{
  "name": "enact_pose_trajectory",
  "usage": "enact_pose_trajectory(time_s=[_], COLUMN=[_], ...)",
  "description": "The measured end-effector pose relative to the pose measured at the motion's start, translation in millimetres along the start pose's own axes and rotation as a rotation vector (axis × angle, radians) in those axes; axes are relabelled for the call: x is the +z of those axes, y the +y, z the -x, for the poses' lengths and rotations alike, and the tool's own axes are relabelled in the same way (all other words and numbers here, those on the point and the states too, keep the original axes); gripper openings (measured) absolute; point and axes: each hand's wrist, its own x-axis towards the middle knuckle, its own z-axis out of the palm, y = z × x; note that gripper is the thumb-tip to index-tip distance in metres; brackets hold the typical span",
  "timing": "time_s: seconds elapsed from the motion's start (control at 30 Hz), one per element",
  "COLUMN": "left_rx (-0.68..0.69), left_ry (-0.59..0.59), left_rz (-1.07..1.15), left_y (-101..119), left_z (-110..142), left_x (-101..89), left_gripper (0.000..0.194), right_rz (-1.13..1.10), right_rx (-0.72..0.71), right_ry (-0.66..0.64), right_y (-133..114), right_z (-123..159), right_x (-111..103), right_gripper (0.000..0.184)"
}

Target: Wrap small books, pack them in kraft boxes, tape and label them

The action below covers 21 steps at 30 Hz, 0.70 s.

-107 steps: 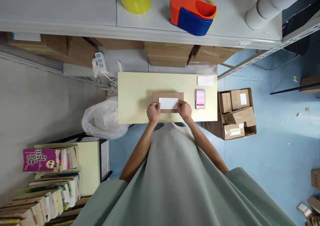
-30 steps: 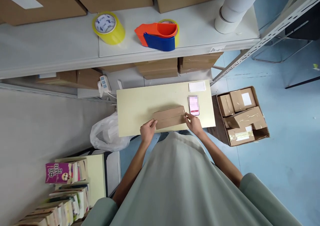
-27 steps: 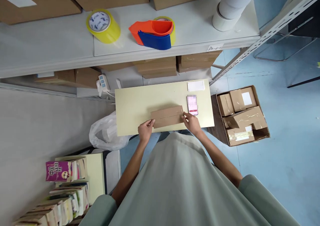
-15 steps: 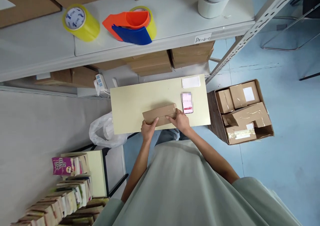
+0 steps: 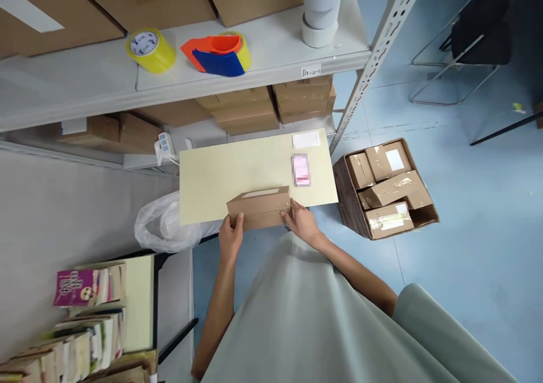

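A closed brown cardboard box [image 5: 259, 206] is held between my two hands at the front edge of the pale yellow table [image 5: 207, 171]. A white label shows on its upper face, and the box is tilted toward me. My left hand [image 5: 231, 236] grips its left end, with the thumb on the near side. At the right end, my right hand [image 5: 302, 222] has its thumb on the near side and its fingers around the corner. Beyond the right hand lie a phone [image 5: 301, 170] with a pink screen and a white paper slip [image 5: 306, 139].
An open carton [image 5: 345, 202] of taped boxes stands on the floor at right. The shelf [image 5: 271, 55] above the table bears a yellow tape roll [image 5: 155, 52] and an orange-and-blue tape dispenser [image 5: 218, 55]. A plastic bag [image 5: 153, 224] hangs at left, near stacked books [image 5: 80, 338].
The box has come up and toward me, and its labelled face now shows. Both hands kept their hold at its ends. The view has shifted to the right.
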Motion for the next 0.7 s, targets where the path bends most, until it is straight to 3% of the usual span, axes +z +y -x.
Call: enact_pose_trajectory(time_s=[0.17,0.3,0.43,0.57,0.7], left_rx=[0.031,0.071,0.158,0.152,0.098], left_ry=[-0.047,-0.161,-0.255,-0.428,-0.514], left_rz=[0.236,0.265,0.224,0.202,0.21], left_y=[22,34,39,52,80], left_z=[58,103,146,184,206], left_x=[15.9,48.4,84.5,114.6,147.4], left_gripper=[0.054,0.055,0.053,0.05,0.047], right_rz=[-0.073,-0.127,-0.167,-0.177,-0.221], right_rx=[-0.047,-0.014,0.109,0.263,0.308], right_ry=[0.13,0.2,0.253,0.281,0.308], right_y=[17,44,84,130,174], right_z=[75,133,182,214,226], right_x=[-38,-64,-81,-102,-131], right_gripper=[0.05,0.051,0.046,0.043,0.046])
